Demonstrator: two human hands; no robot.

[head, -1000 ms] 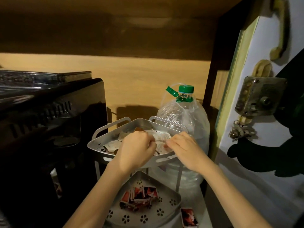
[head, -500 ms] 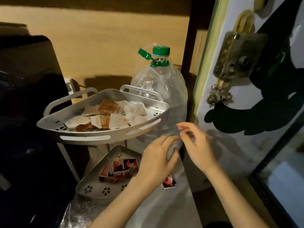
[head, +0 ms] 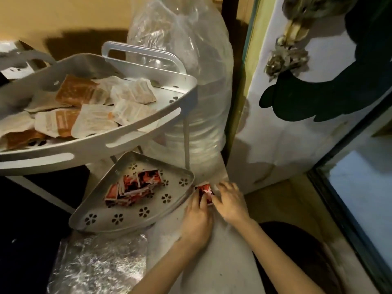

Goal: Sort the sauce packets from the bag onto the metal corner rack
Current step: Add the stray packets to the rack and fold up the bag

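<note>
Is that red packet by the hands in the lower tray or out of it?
Out: the red packet lies on the surface beside the lower tray.

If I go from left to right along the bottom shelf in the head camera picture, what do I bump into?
Pile of red packets → lower tray's right rim → loose red packet under the left hand → right hand.

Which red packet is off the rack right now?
The lone red packet on the counter beside the lower tray, under both hands' fingertips: left hand, right hand. The other red packets are piled in that tray.

Shelf (head: 218, 262): rack (head: 131, 221), bottle (head: 191, 81), probably 1 packet (head: 204, 190).
</note>
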